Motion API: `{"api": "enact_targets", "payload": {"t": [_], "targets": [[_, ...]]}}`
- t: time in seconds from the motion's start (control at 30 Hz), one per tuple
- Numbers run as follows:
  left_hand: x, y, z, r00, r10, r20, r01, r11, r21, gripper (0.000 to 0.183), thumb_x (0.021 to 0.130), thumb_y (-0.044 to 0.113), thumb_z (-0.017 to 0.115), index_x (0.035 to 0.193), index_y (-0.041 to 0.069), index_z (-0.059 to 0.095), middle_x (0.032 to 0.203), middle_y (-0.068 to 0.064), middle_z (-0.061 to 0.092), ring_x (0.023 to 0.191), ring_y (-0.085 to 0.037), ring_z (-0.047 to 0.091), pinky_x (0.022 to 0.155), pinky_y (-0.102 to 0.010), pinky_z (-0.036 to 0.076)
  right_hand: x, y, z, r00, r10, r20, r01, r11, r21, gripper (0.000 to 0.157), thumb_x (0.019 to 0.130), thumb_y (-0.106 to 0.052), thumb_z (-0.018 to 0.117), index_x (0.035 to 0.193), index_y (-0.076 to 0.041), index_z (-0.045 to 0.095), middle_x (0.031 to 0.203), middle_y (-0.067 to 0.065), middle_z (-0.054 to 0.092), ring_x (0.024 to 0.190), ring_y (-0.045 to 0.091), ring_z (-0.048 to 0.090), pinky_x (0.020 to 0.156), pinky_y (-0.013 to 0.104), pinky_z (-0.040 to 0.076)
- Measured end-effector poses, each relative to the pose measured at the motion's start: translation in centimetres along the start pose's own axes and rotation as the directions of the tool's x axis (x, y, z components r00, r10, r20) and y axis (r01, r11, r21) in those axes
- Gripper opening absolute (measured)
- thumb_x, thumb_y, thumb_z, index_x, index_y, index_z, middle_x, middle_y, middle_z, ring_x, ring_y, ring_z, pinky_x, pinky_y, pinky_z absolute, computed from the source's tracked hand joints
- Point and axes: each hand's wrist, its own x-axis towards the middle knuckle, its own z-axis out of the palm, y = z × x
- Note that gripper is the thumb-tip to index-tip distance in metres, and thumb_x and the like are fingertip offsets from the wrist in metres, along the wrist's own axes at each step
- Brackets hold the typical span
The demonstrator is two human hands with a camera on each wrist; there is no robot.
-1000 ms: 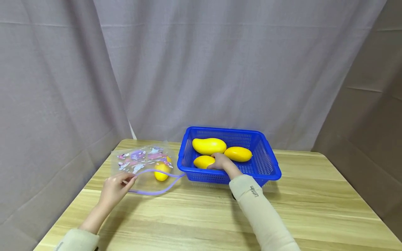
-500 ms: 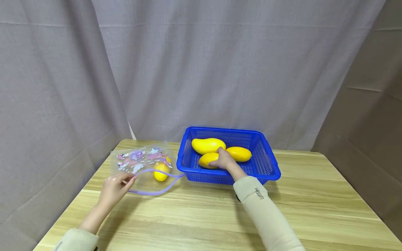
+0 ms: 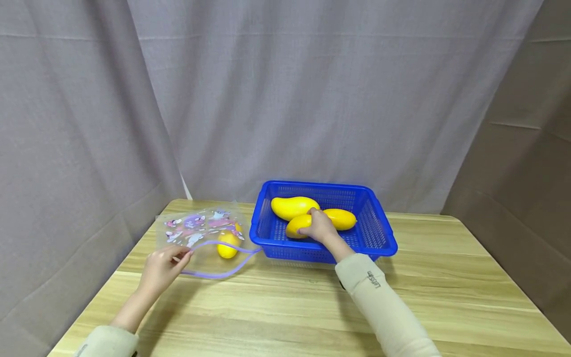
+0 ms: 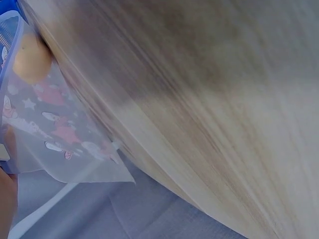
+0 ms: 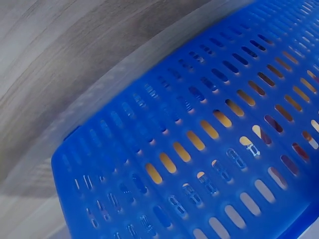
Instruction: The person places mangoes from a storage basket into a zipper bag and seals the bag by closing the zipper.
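In the head view my left hand (image 3: 161, 270) pinches the purple rim of a clear printed zip bag (image 3: 196, 253), which lies with its mouth held apart. Inside the bag is a yellow mango (image 3: 228, 246), with more yellow showing behind it under the print. My right hand (image 3: 322, 229) reaches into a blue plastic basket (image 3: 386, 246) and grips a mango (image 3: 297, 227) there, covering its right end. Two other mangoes lie behind: a large one (image 3: 292, 207) and one to the right (image 3: 342, 219). The right wrist view shows only the basket's slotted wall (image 5: 114, 129), hiding the hand.
A light wooden table (image 3: 446, 277) carries everything and shows bare wood in front and at the right. Grey curtains (image 3: 312, 99) hang behind and along both sides. The basket's left front corner touches or nearly touches the bag's rim.
My right hand has shifted the gripped mango slightly rightward inside the basket, turning a little around it. The left hand and the bag have stayed in place.
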Motion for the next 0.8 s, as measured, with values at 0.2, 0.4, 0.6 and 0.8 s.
{"api": "enact_targets", "payload": {"t": [0.2,0.4,0.6,0.8], "targets": [[0.1,-0.1,0.0,1.0,0.004,0.007,-0.004,1.0,0.005,0.012,0.066,-0.003,0.076,0.075,0.002,0.07,0.066,-0.005,0.068,0.055,-0.012,0.061,0.049,-0.015,0.051,-0.3,-0.3,-0.1,1.0,-0.002,-0.018,0.002,1.0,0.01,0.068,0.078,-0.026,0.076,0.129,0.008,0.046,0.125,0.024,0.054,0.11,0.033,0.056,0.097,0.044,0.048],[0.0,-0.1,0.0,1.0,-0.004,0.012,0.004,1.0,0.005,0.012,0.067,-0.002,0.077,0.075,0.003,0.07,0.067,-0.005,0.069,0.055,-0.011,0.061,0.049,-0.013,0.05,-0.6,-0.5,-0.5,0.998,-0.032,-0.058,0.033,0.999,0.015,0.063,0.078,-0.027,0.076,0.126,0.003,0.049,0.121,0.022,0.055,0.102,0.03,0.056,0.093,0.044,0.049],[0.0,0.0,0.1,1.0,-0.004,0.013,0.004,1.0,0.0,0.012,0.066,-0.003,0.077,0.075,0.002,0.07,0.066,-0.005,0.069,0.054,-0.011,0.061,0.049,-0.013,0.05,-1.2,-0.3,-0.9,0.994,-0.05,-0.097,0.053,0.998,0.023,0.063,0.078,-0.028,0.077,0.125,0.001,0.048,0.116,0.021,0.056,0.096,0.03,0.057,0.087,0.043,0.051],[0.3,0.3,-0.1,1.0,-0.011,0.018,0.011,1.0,-0.001,0.012,0.067,-0.004,0.076,0.076,0.002,0.07,0.066,-0.005,0.069,0.054,-0.013,0.062,0.049,-0.015,0.051,-1.4,0.2,-1.4,0.99,-0.072,-0.122,0.076,0.997,0.024,0.062,0.077,-0.029,0.077,0.122,0.003,0.048,0.116,0.021,0.057,0.097,0.031,0.058,0.086,0.043,0.052]]}}
